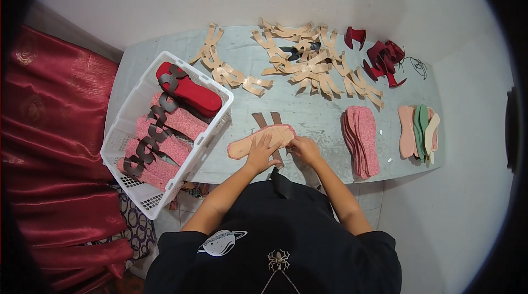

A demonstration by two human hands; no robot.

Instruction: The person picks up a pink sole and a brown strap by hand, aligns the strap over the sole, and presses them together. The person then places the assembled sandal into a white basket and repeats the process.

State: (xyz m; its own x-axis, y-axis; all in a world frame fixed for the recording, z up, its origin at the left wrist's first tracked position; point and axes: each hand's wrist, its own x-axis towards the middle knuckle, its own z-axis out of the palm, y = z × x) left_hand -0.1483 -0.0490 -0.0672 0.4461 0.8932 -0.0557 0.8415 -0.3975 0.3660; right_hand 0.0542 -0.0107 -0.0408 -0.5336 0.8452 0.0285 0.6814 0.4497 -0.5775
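A tan shoe sole point(239, 149) with a pink glitter edge lies face down on the table in front of me. Dark brown strap pieces point(260, 121) stick out from beneath it, on the far and near sides. My left hand point(260, 153) rests flat on the sole with fingers spread, the thumb towards the near strap ends. At the sole's right end, my right hand point(304, 149) is closed with its fingertips on the edge. Exactly what it pinches there is partly hidden.
A white plastic basket point(206, 139) at left holds pink glitter soles with dark straps and a red pair. Tan cut straps point(311, 68) lie scattered at the back, near dark red strap pieces point(379, 59). At right are stacked pink soles point(361, 140) and pastel soles point(421, 129).
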